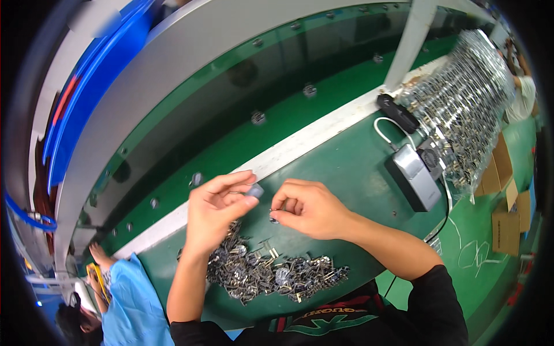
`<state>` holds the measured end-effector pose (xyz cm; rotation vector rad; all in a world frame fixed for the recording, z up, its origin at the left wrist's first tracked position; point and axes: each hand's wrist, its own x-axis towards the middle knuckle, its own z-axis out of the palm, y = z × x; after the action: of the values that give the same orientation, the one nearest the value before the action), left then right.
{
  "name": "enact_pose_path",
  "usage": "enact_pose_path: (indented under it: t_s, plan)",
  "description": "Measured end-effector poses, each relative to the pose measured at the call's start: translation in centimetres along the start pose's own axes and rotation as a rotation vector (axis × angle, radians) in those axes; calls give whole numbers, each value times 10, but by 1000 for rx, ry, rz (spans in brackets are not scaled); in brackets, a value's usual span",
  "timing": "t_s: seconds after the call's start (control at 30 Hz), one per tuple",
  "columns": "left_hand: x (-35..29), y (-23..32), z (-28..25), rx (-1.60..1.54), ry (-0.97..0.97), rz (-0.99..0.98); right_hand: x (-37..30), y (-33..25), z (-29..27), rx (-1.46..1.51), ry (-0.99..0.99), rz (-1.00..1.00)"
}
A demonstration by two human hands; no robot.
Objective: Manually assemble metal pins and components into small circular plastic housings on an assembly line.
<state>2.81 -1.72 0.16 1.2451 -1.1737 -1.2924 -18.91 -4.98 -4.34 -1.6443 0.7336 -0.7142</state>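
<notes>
My left hand [212, 212] is raised over the green table, its thumb and fingers closed on a small translucent greyish piece [254, 191]. Close by on its right, my right hand [310, 209] pinches a small dark metal part [273, 218] between thumb and fingertips. The two hands are apart. Beneath and nearer to me lies a loose heap of small metal parts with pins [283, 275], partly covered by my left forearm.
Beyond a white rail [323, 131], small round parts [258, 117] sit spaced along a green conveyor belt [283, 138]. At right are a grey-black box with cables [416, 177], a black object [398, 113], plastic-wrapped parts [461, 98] and cartons [505, 230]. A person in blue [135, 300] works at left.
</notes>
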Motion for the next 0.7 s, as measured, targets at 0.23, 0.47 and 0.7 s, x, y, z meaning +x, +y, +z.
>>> enact_pose_path:
  t_s: [0.23, 0.47, 0.7]
  plan:
    - [-43, -13, -3, -12, -105, -43, -7, 11, 20, 533, -174, -27]
    - [-60, -16, -6, 435, 45, 173, -4, 4, 16, 371, -84, -27]
    - [-60, -9, 8, 634, 75, 125, -4, -10, 25, -250, 162, -432]
